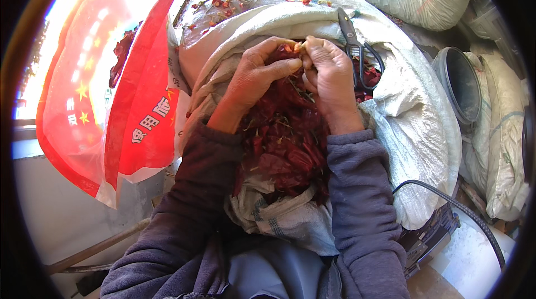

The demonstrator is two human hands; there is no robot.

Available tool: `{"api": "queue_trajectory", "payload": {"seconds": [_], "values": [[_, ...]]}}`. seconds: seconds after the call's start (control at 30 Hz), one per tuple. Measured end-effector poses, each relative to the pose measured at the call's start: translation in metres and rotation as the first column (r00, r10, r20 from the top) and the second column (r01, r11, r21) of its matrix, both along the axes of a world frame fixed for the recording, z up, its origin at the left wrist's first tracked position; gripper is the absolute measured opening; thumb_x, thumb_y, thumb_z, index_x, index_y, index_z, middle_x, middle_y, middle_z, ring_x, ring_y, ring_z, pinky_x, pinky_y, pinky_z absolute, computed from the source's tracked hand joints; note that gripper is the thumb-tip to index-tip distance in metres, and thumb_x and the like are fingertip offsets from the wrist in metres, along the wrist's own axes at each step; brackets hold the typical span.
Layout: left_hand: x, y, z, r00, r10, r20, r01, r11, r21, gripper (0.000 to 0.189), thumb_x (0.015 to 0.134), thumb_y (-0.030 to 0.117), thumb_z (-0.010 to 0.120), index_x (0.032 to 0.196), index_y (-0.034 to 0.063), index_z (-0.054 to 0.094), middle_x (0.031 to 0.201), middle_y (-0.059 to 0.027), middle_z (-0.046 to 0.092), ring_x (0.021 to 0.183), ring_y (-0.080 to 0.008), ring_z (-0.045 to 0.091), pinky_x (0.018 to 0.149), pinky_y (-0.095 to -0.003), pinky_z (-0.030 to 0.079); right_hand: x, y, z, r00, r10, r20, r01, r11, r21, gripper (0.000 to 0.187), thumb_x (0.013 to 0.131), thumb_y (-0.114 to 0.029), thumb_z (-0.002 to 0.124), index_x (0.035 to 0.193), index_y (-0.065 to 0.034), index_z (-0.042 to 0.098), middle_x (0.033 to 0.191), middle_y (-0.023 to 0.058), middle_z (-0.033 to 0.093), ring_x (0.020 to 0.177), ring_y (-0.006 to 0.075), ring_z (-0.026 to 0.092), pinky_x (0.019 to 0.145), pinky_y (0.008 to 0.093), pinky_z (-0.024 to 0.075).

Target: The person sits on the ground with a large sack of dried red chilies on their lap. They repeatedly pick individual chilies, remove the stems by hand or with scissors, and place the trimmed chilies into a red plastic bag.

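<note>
My left hand (261,62) and my right hand (328,64) meet over an open white woven sack (402,131). Between their fingertips they grip a dried red chili pepper (286,50), my right fingers at its pale stem end. Beneath them lies a heap of dark red dried chili peppers (284,144) with some stems among them. A pair of scissors (354,41) with black handles rests just right of my right hand, its blades pointing away from me and its handles over more peppers.
A red and white printed plastic bag (146,131) stands open at left. Stem scraps (224,6) lie on the sack's far side. At right are a bucket (458,85), filled sacks (504,140) and a black cable (460,204). A wooden pole (100,244) lies lower left.
</note>
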State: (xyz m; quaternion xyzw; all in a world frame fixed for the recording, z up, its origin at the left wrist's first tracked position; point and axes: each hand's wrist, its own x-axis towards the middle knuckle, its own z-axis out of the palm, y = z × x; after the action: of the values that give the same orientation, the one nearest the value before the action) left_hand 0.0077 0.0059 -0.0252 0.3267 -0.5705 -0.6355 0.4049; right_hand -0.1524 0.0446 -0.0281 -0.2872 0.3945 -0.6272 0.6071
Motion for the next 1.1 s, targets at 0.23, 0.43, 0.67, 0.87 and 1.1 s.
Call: {"api": "queue_trajectory", "payload": {"seconds": [0.23,0.43,0.67,0.87,1.1], "values": [[0.010,-0.003,-0.003,0.920,0.239,0.311,-0.146,0.944,-0.295,0.016,0.085,0.005,0.073,0.101,0.0009,0.071,0.079,-0.0018,0.068,0.074,-0.0065,0.057,0.068,-0.0270,0.050,0.017,0.001,-0.008,0.168,-0.697,-0.697,-0.097,0.692,-0.715,0.015,0.099,-0.020,0.062,0.089,-0.0091,0.060,0.077,0.0098,0.062,0.062,0.0304,0.066,0.051,0.0387,0.0524],[0.014,0.003,-0.001,0.791,0.539,0.289,-0.235,0.704,-0.671,0.013,0.086,0.009,0.073,0.096,0.0011,0.069,0.077,-0.0116,0.067,0.068,-0.0170,0.060,0.067,-0.0305,0.049,0.033,0.003,0.019,0.153,-0.734,-0.662,-0.223,0.627,-0.747,0.009,0.090,-0.017,0.065,0.089,-0.0117,0.057,0.078,0.0050,0.058,0.061,0.0247,0.064,0.050,0.0347,0.0519],[0.015,-0.021,0.007,0.896,0.444,0.011,-0.443,0.896,-0.036,0.014,0.091,0.013,0.073,0.093,0.0006,0.069,0.071,0.0013,0.060,0.066,-0.0054,0.053,0.060,-0.0220,0.041,0.110,0.071,0.051,0.351,-0.712,-0.609,-0.548,0.371,-0.750,0.020,0.080,-0.018,0.063,0.096,-0.0079,0.064,0.073,-0.0012,0.052,0.057,0.0101,0.054,0.047,0.0264,0.0424],[0.029,-0.012,0.025,0.957,0.208,-0.204,-0.189,0.976,0.112,0.007,0.087,0.005,0.072,0.088,0.0057,0.065,0.076,0.0018,0.061,0.069,-0.0079,0.057,0.066,-0.0232,0.045,0.042,0.007,0.093,-0.381,-0.856,-0.349,-0.400,0.493,-0.773,0.020,0.090,-0.017,0.062,0.106,-0.0066,0.067,0.094,0.0102,0.066,0.076,0.0221,0.064,0.060,0.0360,0.0515],[0.029,-0.016,0.010,0.947,0.260,-0.190,-0.236,0.961,0.143,0.010,0.087,0.000,0.068,0.097,0.0019,0.065,0.080,-0.0037,0.064,0.070,-0.0114,0.060,0.066,-0.0237,0.048,0.018,0.045,0.013,-0.536,-0.368,-0.760,-0.193,0.929,-0.314,0.011,0.085,-0.012,0.067,0.094,-0.0111,0.073,0.093,0.0062,0.069,0.091,0.0242,0.066,0.073,0.0433,0.0509]]}}
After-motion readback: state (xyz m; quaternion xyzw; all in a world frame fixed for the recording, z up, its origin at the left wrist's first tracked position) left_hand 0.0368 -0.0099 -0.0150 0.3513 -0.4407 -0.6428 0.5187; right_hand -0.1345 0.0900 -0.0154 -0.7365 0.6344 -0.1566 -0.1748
